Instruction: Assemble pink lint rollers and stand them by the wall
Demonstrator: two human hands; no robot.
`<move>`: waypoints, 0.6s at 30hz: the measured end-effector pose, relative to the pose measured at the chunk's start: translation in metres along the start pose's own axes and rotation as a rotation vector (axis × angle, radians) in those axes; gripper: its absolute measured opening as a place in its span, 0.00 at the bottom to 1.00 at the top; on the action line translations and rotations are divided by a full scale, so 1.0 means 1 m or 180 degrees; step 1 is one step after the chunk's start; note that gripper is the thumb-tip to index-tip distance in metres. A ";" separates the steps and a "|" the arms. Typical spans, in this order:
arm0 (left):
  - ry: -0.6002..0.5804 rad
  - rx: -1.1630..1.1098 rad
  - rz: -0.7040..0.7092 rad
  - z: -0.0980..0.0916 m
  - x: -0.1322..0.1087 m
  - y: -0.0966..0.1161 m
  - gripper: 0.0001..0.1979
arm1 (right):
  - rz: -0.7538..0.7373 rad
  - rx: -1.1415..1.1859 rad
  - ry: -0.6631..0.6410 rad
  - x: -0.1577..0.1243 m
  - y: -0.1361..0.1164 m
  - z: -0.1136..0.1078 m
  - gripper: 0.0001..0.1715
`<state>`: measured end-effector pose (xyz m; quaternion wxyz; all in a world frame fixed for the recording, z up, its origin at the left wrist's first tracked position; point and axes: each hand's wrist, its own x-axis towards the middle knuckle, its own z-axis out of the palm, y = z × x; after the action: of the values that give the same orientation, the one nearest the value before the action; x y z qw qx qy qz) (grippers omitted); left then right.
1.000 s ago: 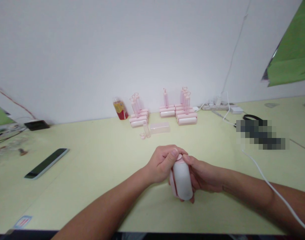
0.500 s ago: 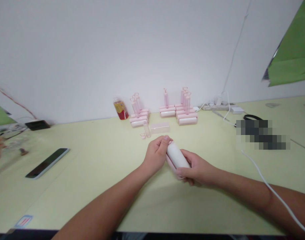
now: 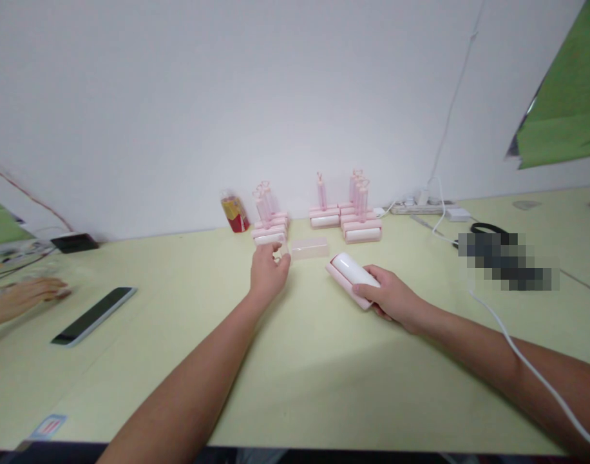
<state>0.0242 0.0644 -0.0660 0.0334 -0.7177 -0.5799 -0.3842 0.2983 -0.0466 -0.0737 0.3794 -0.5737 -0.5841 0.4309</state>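
My right hand [image 3: 390,298] grips one end of a white roller in a pink holder [image 3: 350,273], held low over the pale yellow table [image 3: 179,335]. Farther back, my left hand [image 3: 267,269] has reached forward, and its fingers close around a small clear pink handle piece that they mostly hide. A clear pink cover [image 3: 309,248] lies just right of that hand. Behind it stand stacks of finished pink rollers [image 3: 270,229] with upright handles; a larger group of rollers [image 3: 353,222] stands to their right.
A red and yellow can [image 3: 236,213] stands by the wall. A black phone [image 3: 93,315] lies at the left, where another person's hand [image 3: 31,293] rests. A power strip [image 3: 420,207], white cables [image 3: 517,351] and a blurred dark object [image 3: 507,261] are at the right.
My left hand let go of the roller and reached forward to the small handle piece. My right hand carried the roller forward and right. Another person's hand came in at the left.
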 end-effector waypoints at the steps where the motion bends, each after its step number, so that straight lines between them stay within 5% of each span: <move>1: -0.0006 0.0096 -0.0021 0.002 0.003 -0.006 0.19 | -0.0108 -0.0148 0.0098 0.000 0.001 0.000 0.20; 10: -0.0521 0.0523 -0.0305 0.024 0.009 -0.025 0.31 | -0.0468 -0.1049 0.0245 0.004 0.003 -0.005 0.20; 18: -0.0854 0.0820 -0.0413 0.022 0.009 -0.025 0.17 | -0.0485 -0.0848 0.0367 0.008 0.006 -0.003 0.18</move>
<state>0.0143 0.0903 -0.0863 0.0226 -0.7134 -0.6685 -0.2090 0.3031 -0.0391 -0.0783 0.3644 -0.5968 -0.6552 0.2860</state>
